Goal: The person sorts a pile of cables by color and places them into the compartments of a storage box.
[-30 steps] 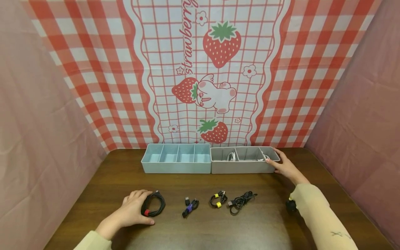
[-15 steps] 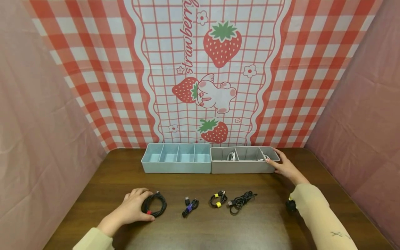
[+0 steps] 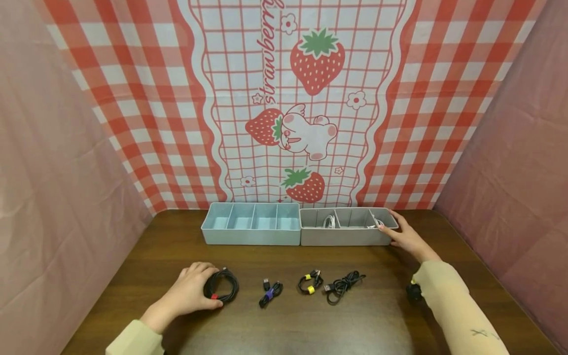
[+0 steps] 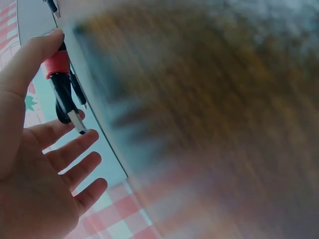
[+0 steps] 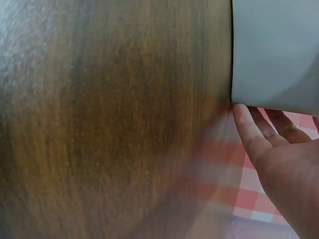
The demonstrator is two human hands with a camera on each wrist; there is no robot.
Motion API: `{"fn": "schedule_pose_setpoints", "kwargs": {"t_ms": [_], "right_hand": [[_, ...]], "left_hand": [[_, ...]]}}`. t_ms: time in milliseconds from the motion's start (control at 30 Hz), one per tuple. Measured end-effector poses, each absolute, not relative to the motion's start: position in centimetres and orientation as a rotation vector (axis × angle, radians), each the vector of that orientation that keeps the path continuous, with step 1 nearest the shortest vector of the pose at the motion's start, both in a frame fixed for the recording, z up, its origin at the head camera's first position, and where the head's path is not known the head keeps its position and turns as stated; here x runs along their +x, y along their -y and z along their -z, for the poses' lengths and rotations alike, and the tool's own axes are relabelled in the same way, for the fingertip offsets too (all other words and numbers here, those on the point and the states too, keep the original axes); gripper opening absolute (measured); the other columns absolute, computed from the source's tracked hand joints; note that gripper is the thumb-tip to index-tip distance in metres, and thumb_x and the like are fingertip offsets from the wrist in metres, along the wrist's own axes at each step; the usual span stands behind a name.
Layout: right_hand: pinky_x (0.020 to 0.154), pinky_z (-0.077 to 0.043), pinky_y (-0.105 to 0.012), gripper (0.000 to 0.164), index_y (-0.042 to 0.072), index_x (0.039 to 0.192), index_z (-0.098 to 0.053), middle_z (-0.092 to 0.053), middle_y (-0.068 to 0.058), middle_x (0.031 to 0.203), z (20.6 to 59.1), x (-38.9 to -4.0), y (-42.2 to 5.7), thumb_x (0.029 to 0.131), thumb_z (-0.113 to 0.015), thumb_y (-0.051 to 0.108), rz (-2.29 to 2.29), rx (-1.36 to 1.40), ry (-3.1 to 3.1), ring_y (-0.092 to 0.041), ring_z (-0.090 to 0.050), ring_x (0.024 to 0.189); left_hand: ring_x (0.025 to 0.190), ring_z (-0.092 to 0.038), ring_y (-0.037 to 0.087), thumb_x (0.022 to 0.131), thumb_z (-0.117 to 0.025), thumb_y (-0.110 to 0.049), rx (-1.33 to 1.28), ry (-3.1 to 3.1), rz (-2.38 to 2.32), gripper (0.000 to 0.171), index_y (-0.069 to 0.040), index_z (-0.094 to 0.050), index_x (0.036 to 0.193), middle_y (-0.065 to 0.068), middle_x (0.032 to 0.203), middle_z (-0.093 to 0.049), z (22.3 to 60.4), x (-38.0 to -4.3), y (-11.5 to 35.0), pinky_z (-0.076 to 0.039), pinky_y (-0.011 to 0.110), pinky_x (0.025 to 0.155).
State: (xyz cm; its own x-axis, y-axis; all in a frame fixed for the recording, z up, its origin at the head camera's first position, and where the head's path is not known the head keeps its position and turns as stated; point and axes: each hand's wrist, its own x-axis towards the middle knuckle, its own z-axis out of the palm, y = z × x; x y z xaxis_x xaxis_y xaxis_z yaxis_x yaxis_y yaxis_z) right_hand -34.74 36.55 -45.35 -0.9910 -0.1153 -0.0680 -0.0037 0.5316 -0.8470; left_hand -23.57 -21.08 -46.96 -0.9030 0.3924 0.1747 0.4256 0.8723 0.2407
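My left hand (image 3: 191, 291) pinches a coiled black cable (image 3: 234, 286) with a red tie between thumb and fingers. In the left wrist view, the thumb lies by the red tie (image 4: 57, 63) and a metal plug (image 4: 77, 121) points toward the fingers. My right hand (image 3: 408, 238) holds the right end of a grey divided box (image 3: 346, 237), thumb over the front rim. Its fingers (image 5: 251, 132) touch the box's end wall in the right wrist view. White cables (image 3: 329, 222) lie in two of the box's compartments.
A light blue divided box (image 3: 250, 238) stands left of the grey one. On the table between the hands lie a black cable with a purple tie (image 3: 269, 294), one with yellow ties (image 3: 310, 283) and a plain black USB cable (image 3: 343, 286). A checked cloth (image 3: 151, 98) hangs behind.
My left thumb has drawn in against the coiled cable, and the hand has shifted slightly forward and right with it. The right hand stays on the grey box.
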Motion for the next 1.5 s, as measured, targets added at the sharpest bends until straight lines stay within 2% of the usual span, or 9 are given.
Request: {"fn": "schedule_pose_setpoints", "kwargs": {"t_ms": [233, 500, 1033, 1500], "right_hand": [[0.096, -0.039, -0.059, 0.089, 0.015, 0.153, 0.005, -0.002, -0.033, 0.150, 45.5, -34.8, -36.6, 0.093, -0.054, 0.044, 1.458, -0.078, -2.641, -0.051, -0.032, 0.128], [0.097, -0.038, -0.060, 0.089, 0.016, 0.152, 0.007, 0.000, -0.034, 0.150, 45.3, -34.7, -36.5, 0.094, -0.054, 0.044, 1.462, -0.091, -2.632, -0.051, -0.031, 0.128], [0.096, -0.039, -0.059, 0.089, 0.016, 0.152, 0.006, -0.001, -0.034, 0.150, 45.2, -34.8, -36.5, 0.094, -0.054, 0.044, 1.440, -0.095, -2.645, -0.051, -0.033, 0.127], [0.096, -0.038, -0.060, 0.087, 0.017, 0.153, 0.006, 0.000, -0.034, 0.151, 45.3, -34.6, -36.5, 0.094, -0.053, 0.045, 1.448, -0.109, -2.650, -0.052, -0.031, 0.128]], "left_hand": [[0.115, -0.050, 0.030, 0.059, -0.082, -0.053, -0.629, 2.871, 0.402, 0.072, -0.009, -0.064, 0.114, 0.008, 0.119, -0.059, 46.7, -23.8, 21.0, -0.039, 0.053, 0.089], [0.113, -0.051, 0.028, 0.057, -0.082, -0.054, -0.634, 2.793, 0.370, 0.073, -0.009, -0.064, 0.112, 0.007, 0.115, -0.060, 46.1, -24.2, 20.9, -0.040, 0.052, 0.089], [0.110, -0.051, 0.027, 0.058, -0.082, -0.051, -0.652, 2.739, 0.355, 0.072, -0.008, -0.062, 0.113, 0.006, 0.111, -0.061, 43.2, -25.3, 20.3, -0.039, 0.051, 0.089], [0.113, -0.050, 0.029, 0.061, -0.079, -0.055, -0.656, 2.725, 0.310, 0.075, -0.007, -0.061, 0.115, 0.009, 0.115, -0.061, 41.0, -26.6, 19.0, -0.039, 0.051, 0.090]]}}
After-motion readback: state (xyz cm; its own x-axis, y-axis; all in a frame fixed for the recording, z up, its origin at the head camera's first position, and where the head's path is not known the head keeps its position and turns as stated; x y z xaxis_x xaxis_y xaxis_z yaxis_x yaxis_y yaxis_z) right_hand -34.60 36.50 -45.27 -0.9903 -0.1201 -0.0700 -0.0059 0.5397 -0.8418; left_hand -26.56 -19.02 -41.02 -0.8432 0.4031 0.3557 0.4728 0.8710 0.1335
